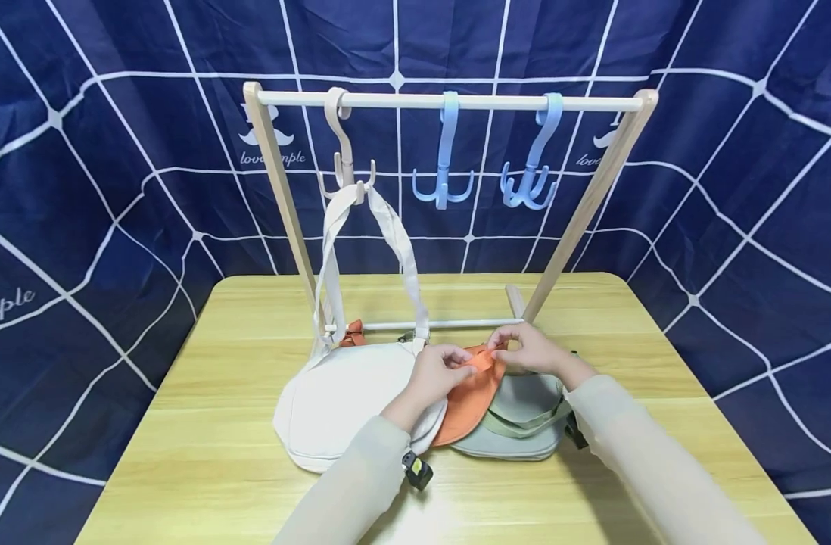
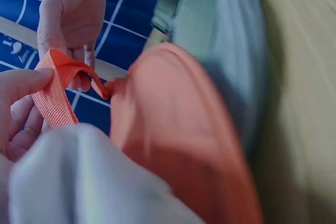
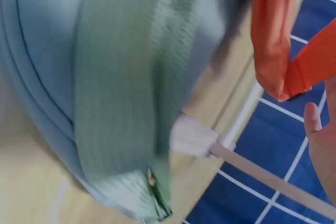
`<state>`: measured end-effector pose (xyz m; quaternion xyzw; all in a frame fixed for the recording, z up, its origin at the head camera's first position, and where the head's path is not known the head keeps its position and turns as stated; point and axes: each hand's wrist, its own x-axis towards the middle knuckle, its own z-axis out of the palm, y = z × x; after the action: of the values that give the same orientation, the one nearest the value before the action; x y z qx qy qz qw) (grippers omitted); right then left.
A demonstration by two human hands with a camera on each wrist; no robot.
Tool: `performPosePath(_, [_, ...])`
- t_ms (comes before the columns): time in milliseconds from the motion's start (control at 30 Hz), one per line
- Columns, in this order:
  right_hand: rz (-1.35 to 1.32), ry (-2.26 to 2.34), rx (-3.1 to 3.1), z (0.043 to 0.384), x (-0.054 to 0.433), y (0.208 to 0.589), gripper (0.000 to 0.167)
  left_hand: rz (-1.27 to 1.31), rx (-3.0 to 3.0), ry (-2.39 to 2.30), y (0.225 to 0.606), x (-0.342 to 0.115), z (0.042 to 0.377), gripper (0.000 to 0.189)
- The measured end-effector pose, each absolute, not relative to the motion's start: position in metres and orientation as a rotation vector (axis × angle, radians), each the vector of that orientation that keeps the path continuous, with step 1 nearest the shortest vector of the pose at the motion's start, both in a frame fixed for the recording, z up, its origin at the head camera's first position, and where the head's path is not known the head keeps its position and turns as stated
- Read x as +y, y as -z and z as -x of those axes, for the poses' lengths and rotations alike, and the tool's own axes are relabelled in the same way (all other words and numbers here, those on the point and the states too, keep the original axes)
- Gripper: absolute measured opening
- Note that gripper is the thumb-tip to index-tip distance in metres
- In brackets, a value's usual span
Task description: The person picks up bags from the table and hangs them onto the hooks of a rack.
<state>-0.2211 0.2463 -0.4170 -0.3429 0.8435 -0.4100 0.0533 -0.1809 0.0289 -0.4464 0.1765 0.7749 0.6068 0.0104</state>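
An orange bag (image 1: 465, 409) lies between a white bag (image 1: 350, 401) and a grey-green bag (image 1: 507, 446), its edges overlapped by both neighbours. My left hand (image 1: 441, 372) pinches the orange bag's strap (image 2: 55, 95) between thumb and fingers, as the left wrist view shows. Across from it, my right hand (image 1: 527, 350) holds the same strap at the bag's top edge with its fingertips. In the right wrist view only part of that hand (image 3: 324, 142) shows at the right edge. White straps (image 1: 403, 250) run from the white bag up to a beige hook (image 1: 345, 147).
A wooden rack (image 1: 456, 101) stands on the table (image 1: 204, 424), with two blue hooks (image 1: 445, 151) hanging from its bar right of the beige one. A wide green strap (image 3: 118, 77) lies over the grey-green bag. Behind hangs a dark blue gridded cloth (image 1: 470, 45).
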Motion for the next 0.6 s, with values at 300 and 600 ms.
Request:
performPosePath(300, [0.901, 1.341, 2.524, 0.218, 0.264, 0.381, 0.009, -0.612, 2.374, -1.916, 0.41, 0.043, 0.189, 0.015])
performPosePath(600, [0.951, 1.474, 2.465, 0.214, 0.276, 0.333, 0.009, -0.726, 2.262, -1.947, 0.377, 0.049, 0.193, 0.017])
